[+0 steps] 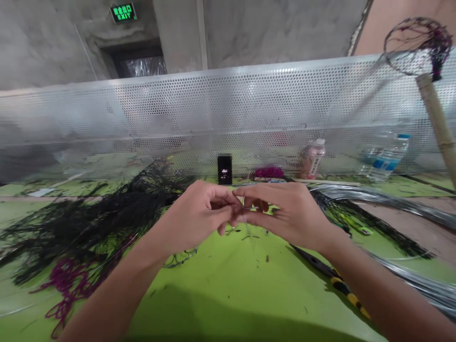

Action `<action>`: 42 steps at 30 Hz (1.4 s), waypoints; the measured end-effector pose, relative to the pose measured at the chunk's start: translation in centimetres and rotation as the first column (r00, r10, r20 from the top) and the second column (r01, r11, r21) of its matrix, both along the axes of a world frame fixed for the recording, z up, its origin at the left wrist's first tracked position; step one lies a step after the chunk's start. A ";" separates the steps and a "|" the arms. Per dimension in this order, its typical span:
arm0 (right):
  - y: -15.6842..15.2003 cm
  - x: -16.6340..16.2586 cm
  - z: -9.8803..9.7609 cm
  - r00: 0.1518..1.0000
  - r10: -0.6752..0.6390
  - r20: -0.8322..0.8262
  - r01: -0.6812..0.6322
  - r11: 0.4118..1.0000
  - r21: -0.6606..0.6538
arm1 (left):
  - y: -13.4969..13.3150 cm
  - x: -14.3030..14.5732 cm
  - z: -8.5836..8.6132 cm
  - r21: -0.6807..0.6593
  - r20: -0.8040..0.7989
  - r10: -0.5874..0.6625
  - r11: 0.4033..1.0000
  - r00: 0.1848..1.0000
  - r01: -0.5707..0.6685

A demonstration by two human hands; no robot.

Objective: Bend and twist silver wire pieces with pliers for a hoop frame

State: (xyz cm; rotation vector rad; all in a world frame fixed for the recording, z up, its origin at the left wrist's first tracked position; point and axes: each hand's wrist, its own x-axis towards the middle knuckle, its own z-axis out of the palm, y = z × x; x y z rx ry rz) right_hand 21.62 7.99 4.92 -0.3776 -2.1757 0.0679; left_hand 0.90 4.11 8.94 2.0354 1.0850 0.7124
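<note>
My left hand (195, 216) and my right hand (288, 209) meet fingertip to fingertip just above the green tabletop (213, 294). Both are closed in a pinch around a thin silvery wire (253, 208), most of which the fingers cover. Below my left wrist, part of a thin dark wire loop (182, 259) lies on the table. Pliers with black and yellow handles (320, 267) rest beside my right forearm, which covers part of them.
Black stringy bundles (96, 223) and purple cord (67, 285) spread at left. Coiled metal wire (384, 197) lies at right. Along a perforated metal screen (249, 109) stand a phone (224, 170), a pink bottle (314, 159) and a water bottle (388, 159). A bamboo pole (436, 118) rises far right.
</note>
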 end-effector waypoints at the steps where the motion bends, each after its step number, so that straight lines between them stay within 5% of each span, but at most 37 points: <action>1: -0.2 -0.1 0.2 1.000 0.007 -0.016 -0.008 0.998 -0.055 | 0.0 0.0 0.0 0.007 -0.002 0.007 1.000 1.000 -0.007; 7: -0.6 -0.4 0.6 0.973 -0.016 -0.231 -0.089 0.894 -0.438 | -0.5 0.3 -0.3 0.058 -0.014 0.053 0.997 0.998 -0.052; 15: -0.3 0.3 0.8 0.986 -0.071 -0.153 -0.008 0.886 -0.463 | -0.3 0.7 -0.9 0.100 -0.002 0.100 0.990 0.995 -0.099; 17: -0.4 0.4 0.9 0.991 -0.068 -0.112 0.016 0.910 -0.414 | -0.3 0.7 -0.9 0.098 0.002 0.102 0.990 0.995 -0.102; 22: -0.6 0.4 1.0 0.991 -0.127 -0.046 0.125 0.991 -0.046 | 0.1 0.4 -0.7 0.051 0.029 0.091 0.994 0.995 -0.092; 31: -0.7 0.2 0.0 0.997 -0.066 0.037 0.052 0.953 0.299 | 1.9 -0.6 -0.5 -0.163 0.138 -0.015 0.986 0.990 0.037; 36: -0.6 0.5 0.0 0.994 0.009 0.111 -0.050 0.927 0.370 | 2.2 -0.7 -0.6 -0.164 0.162 0.010 0.986 0.987 0.017; 38: -0.6 0.8 0.3 0.992 0.054 0.115 -0.085 0.957 0.279 | 1.9 -0.7 -0.6 -0.118 0.152 0.016 0.993 0.988 0.002; 42: -0.9 0.9 0.9 1.000 0.022 0.006 -0.021 0.991 -0.130 | 1.0 -0.7 -0.4 0.028 0.105 0.048 0.998 0.993 -0.051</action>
